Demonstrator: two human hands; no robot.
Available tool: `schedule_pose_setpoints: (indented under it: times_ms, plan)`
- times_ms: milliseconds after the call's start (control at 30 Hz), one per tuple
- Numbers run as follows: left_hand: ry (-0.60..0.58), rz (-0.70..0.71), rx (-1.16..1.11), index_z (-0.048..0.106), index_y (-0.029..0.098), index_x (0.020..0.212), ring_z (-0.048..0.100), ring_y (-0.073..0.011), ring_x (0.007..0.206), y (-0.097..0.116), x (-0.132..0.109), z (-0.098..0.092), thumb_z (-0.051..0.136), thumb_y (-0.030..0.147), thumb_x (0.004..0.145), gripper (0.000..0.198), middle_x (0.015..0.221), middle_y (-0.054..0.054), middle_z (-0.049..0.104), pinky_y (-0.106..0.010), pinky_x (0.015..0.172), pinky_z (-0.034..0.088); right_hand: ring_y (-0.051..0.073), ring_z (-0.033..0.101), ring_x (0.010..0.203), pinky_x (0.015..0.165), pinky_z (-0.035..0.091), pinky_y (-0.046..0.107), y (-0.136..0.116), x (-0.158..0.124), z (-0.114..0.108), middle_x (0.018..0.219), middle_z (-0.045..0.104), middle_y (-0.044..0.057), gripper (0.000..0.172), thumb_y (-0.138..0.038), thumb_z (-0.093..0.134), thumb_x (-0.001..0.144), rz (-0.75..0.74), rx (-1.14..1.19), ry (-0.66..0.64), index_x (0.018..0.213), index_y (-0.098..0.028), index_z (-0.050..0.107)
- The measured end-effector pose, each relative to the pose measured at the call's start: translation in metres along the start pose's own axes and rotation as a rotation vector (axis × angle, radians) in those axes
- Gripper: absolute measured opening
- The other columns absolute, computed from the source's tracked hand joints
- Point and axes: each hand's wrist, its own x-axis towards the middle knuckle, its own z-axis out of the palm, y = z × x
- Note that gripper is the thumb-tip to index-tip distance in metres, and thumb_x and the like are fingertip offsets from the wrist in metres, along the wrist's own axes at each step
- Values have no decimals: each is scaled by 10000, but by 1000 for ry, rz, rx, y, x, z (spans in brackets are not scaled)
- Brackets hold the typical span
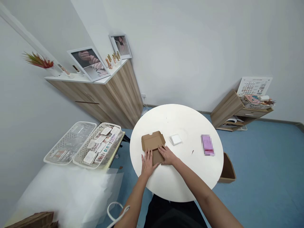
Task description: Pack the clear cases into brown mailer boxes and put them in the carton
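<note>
My open left hand (147,164) and open right hand (167,155) lay flat on the kraft cardboard mailer (153,141); uneven pressure could have creased it or slid it across the round white table (190,126).

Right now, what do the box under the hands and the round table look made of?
The box looks like matte brown corrugated cardboard, given its folded flaps. The round table looks smooth white, with a soft sheen; laminate or paint, I cannot tell.

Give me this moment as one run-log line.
left hand: flat on cardboard box | right hand: flat on same box | table: white packet, pink packet
</note>
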Motion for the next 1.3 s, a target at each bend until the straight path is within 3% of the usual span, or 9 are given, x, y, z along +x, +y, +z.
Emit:
schedule_pose_setpoints:
  times_ms: [133,233,300,433,600,767,1033,1167,1300]
  plan:
    - [10,-70,-45,41,174,1531,165,-354,1457,-15,6,6,511,629,842,951,1560,-188,254,-603,1130,216,298,382,1291,1082,295,480,32,-3,-11,1350,510,143,464,-325,398,896,296,178,433,1322,-159,482]
    - [29,-74,-97,9,190,1529,145,-346,1462,-19,8,6,550,617,828,983,1564,-178,250,-582,1126,255,349,428,1222,1031,313,518,72,-4,-15,1243,541,200,455,-344,342,905,727,288,672,1271,-118,491]
    - [30,-81,-132,-13,202,1528,127,-347,1465,-20,7,6,568,598,827,994,1573,-170,226,-570,1124,278,392,419,1234,1021,307,546,96,-2,-14,1258,516,247,536,-417,399,872,886,345,673,1286,-82,456]
    - [8,-94,-195,-67,226,1522,90,-349,1469,-20,5,5,615,547,816,1033,1591,-153,172,-556,1118,313,436,444,1224,983,350,551,112,11,-11,1262,489,300,646,-514,513,784,1006,363,417,1245,-64,473]
    - [9,-104,-219,-81,231,1518,72,-345,1471,-20,5,2,648,518,800,1063,1593,-150,165,-550,1128,307,350,569,1070,892,443,451,90,22,-13,1147,581,217,446,-414,542,778,916,384,437,1125,-134,533]
    - [-56,-33,-227,-90,242,1515,101,-345,1467,-8,13,5,656,507,787,1075,1594,-150,160,-570,1119,313,245,618,916,784,486,338,73,4,-42,993,655,97,370,-463,429,849,788,676,520,1063,-177,523]
    - [-160,185,-279,-162,185,1502,73,-344,1468,73,46,41,709,477,749,1188,1590,-188,146,-539,1128,312,198,588,861,732,480,296,72,-83,-101,1024,661,44,397,-534,468,867,609,758,746,1083,-207,534]
    - [-204,246,-304,-195,177,1492,90,-335,1469,116,56,61,718,517,732,1236,1586,-194,154,-510,1131,314,199,601,826,746,484,307,85,-127,-90,1003,663,29,332,-395,560,829,611,642,500,1109,-217,547]
    - [-210,294,-318,-181,179,1495,109,-336,1467,155,56,77,700,545,744,1214,1583,-193,169,-502,1132,313,235,603,1003,883,455,336,96,-153,-66,1089,646,58,316,-217,591,781,610,435,195,1097,-215,610]
